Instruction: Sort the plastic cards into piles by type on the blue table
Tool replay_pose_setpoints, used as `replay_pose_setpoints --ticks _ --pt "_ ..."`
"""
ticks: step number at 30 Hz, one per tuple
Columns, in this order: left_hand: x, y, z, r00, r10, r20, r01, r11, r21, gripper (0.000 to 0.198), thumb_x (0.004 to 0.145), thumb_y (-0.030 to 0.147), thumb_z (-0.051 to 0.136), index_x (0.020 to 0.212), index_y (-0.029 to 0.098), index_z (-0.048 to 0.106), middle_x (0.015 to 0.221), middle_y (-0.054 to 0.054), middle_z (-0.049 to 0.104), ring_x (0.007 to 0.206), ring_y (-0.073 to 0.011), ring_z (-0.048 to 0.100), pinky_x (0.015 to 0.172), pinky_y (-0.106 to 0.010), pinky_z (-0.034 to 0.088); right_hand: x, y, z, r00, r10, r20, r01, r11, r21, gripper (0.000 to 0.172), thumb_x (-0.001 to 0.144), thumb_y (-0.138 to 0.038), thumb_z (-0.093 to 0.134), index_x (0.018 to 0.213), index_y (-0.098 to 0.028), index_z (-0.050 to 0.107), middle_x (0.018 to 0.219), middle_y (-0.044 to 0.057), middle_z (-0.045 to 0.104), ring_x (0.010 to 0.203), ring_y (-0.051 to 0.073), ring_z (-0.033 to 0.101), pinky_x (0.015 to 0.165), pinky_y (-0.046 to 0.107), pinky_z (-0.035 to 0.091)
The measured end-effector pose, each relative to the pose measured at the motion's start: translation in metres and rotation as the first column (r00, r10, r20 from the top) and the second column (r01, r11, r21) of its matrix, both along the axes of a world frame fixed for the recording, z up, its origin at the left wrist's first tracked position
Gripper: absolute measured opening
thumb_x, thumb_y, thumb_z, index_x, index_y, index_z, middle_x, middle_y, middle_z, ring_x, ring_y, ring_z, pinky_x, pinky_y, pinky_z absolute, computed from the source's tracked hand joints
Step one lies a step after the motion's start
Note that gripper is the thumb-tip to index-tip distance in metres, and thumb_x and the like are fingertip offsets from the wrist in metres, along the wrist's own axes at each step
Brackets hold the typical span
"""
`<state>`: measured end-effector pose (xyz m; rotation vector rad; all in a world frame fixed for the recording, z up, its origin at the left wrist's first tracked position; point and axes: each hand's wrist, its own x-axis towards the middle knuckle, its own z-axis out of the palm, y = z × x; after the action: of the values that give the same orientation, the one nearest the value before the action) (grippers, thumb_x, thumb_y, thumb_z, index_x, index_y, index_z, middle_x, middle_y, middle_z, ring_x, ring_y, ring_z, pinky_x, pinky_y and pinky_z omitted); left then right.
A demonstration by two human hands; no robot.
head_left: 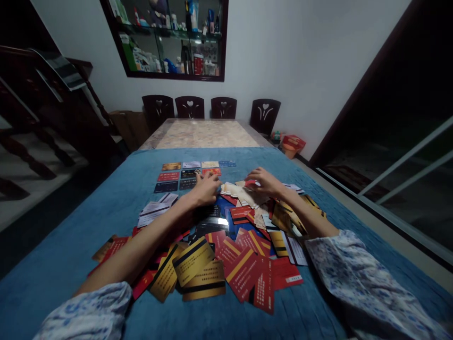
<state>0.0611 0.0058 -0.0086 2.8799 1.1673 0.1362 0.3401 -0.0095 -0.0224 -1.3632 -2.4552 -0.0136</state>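
Note:
My left hand (208, 187) is over the right end of neat rows of plastic cards, fingers curled down beside a dark card (188, 184); whatever lies under the fingertips is hidden. Over the far side of a loose heap, my right hand (264, 182) has its fingers closed around a red card (252, 183), just above a fan of cream cards (239, 192). The rows include a gold card (171, 166), a red card (168, 176) and a blue card (227, 164). Nearer me, gold cards (194, 262) and red striped cards (242, 271) overlap, several with their backs up.
A blue cloth (88, 212) covers the near part of the long table; its far end (208, 133) is bare stone-patterned top. Dark chairs (190, 106) stand beyond. White-backed cards (154, 213) lie beside my left forearm, and more gold cards (286, 216) beside my right.

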Motion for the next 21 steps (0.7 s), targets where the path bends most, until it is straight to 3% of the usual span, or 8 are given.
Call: replay_pose_setpoints --ticks 6,9,12,15,21 --pt "0.037 -0.017 -0.004 0.981 -0.189 0.053 0.192 0.980 -0.048 0.038 0.092 0.022 0.051 0.128 0.022 0.064 0.141 -0.014 0.058 0.135 -0.0363 0.036 0.100 -0.057 0.032 0.022 -0.025 0.004 0.999 0.016 -0.041 -0.021 0.994 -0.105 0.024 0.089 -0.026 0.061 0.105 -0.018 0.078 0.110 0.013 0.074 0.104 0.026 0.061 0.096 0.042 0.043" --pt "0.053 -0.024 -0.009 0.956 -0.281 0.079 0.284 0.959 -0.019 0.037 0.096 0.024 0.046 0.128 0.025 0.064 0.143 -0.012 0.058 0.136 -0.0355 0.035 0.101 -0.057 0.032 0.026 -0.026 0.003 0.998 0.052 -0.038 -0.057 0.987 -0.148 0.026 0.088 -0.027 0.063 0.108 -0.019 0.077 0.113 0.013 0.074 0.104 0.026 0.062 0.098 0.043 0.041" --pt "0.060 -0.026 -0.013 0.934 -0.354 0.055 0.353 0.935 0.019 0.039 0.093 0.017 0.048 0.125 0.028 0.066 0.150 -0.008 0.054 0.138 -0.0355 0.034 0.101 -0.058 0.032 0.026 -0.021 -0.001 0.995 0.101 -0.025 -0.103 0.979 -0.174 0.030 0.085 -0.030 0.067 0.111 -0.020 0.077 0.116 0.012 0.073 0.106 0.027 0.061 0.100 0.045 0.040" --pt "0.057 -0.026 -0.014 0.931 -0.364 0.024 0.364 0.931 0.028 0.036 0.090 0.014 0.050 0.116 0.028 0.070 0.151 -0.007 0.053 0.138 -0.0360 0.034 0.101 -0.058 0.032 0.025 -0.014 -0.007 0.994 0.105 -0.030 -0.108 0.981 -0.160 0.032 0.084 -0.034 0.069 0.112 -0.021 0.077 0.116 0.012 0.073 0.108 0.029 0.060 0.098 0.045 0.041" --pt "0.047 -0.023 -0.009 0.960 -0.274 0.053 0.275 0.961 -0.018 0.025 0.084 0.010 0.056 0.097 0.022 0.074 0.132 -0.009 0.065 0.134 -0.0341 0.038 0.100 -0.057 0.030 0.017 -0.019 -0.009 0.991 0.119 -0.064 -0.128 0.980 -0.152 0.030 0.087 -0.037 0.068 0.111 -0.021 0.078 0.112 0.012 0.073 0.107 0.028 0.058 0.098 0.044 0.041"
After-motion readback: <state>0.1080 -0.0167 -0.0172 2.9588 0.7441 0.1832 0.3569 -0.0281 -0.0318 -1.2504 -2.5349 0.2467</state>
